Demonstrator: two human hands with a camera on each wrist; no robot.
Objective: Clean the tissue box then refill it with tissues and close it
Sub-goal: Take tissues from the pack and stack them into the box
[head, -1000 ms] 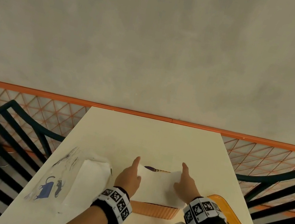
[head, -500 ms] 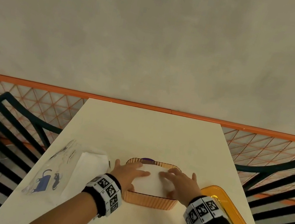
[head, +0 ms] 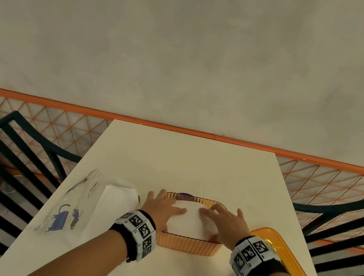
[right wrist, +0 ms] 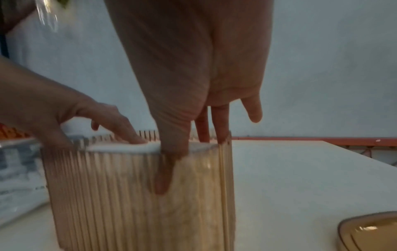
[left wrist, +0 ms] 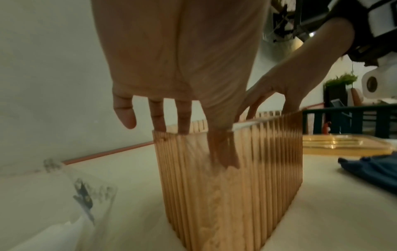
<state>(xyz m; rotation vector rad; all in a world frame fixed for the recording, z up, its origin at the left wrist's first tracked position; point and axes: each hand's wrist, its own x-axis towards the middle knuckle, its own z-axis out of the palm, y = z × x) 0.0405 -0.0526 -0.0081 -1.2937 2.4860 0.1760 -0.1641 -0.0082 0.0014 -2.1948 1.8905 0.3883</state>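
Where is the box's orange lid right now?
In the head view, the orange lid lies on the table's right side, beside the tissue box, partly under the right forearm.

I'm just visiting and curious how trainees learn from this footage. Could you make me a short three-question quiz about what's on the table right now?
1. True or false: the orange lid is already on the tissue box.
2. What are both hands pressing on? A) a blue cloth B) the white tissues C) the lid
3. What lies on the table at the person's left?

Key
1. False; it lies beside the box.
2. B: left hand and right hand press the tissues into the box.
3. The clear tissue packet.
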